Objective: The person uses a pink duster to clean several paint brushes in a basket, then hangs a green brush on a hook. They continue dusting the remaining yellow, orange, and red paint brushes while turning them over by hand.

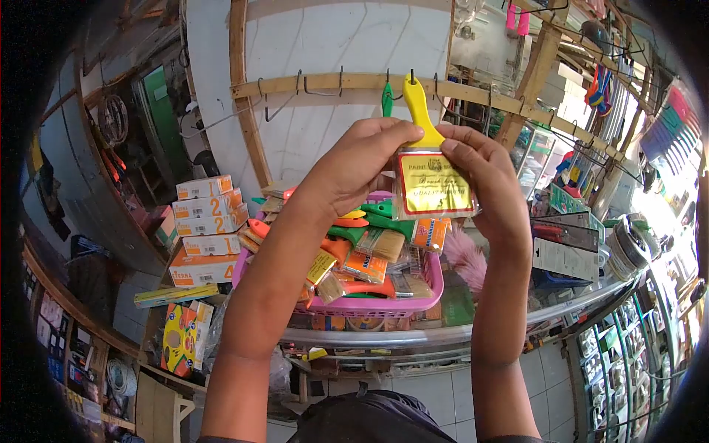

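Observation:
A wide paintbrush (436,177) with a yellow handle and a yellow, red-bordered label in clear wrap hangs upright, handle up, at a hook on the wooden rail (347,82). My left hand (373,151) pinches the base of its handle from the left. On the other side, my right hand (484,170) grips the brush near the handle's shoulder, thumb in front. A green-handled brush (387,100) shows just behind, on the neighbouring hook. Below my hands, a pink basket (436,284) holds many wrapped paintbrushes with green, orange and yellow handles.
Orange-and-white boxes (203,247) are stacked left of the basket on a glass counter with a metal edge (369,337). A pink feathery thing (465,258) lies right of the basket. Packaged goods (565,251) stand farther right. Several metal hooks (325,92) stick out from the rail.

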The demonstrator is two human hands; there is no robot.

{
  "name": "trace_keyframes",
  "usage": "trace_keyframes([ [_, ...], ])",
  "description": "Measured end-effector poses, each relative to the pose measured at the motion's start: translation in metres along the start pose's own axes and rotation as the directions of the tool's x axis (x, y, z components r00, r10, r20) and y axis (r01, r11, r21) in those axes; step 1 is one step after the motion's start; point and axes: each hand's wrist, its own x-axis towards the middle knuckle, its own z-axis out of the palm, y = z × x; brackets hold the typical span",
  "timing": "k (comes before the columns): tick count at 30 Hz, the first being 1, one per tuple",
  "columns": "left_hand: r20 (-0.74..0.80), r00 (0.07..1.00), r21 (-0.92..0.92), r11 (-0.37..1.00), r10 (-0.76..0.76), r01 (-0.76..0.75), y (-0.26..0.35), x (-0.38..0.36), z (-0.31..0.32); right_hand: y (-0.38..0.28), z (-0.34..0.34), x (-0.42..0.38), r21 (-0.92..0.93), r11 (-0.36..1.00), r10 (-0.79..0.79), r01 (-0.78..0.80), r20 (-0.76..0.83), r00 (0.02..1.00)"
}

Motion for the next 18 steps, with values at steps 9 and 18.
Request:
trace_keyframes([
  [9, -0.032, 0.967, 0.706, 0.690, 0.253, -0.157, -0.069, 0.048, -0.058, 0.090, -0.035, 0.042, -0.441, 0.896, 0.069, -0.051, 0.024, 0.997],
  [18, -0.137, 0.960, 0.818, 0.575, 0.244, -0.030, -0.092, 0.075, -0.104, 0.184, -0.072, 0.126, -0.642, 0.766, -0.046, 0.042, 0.011, 0.999],
])
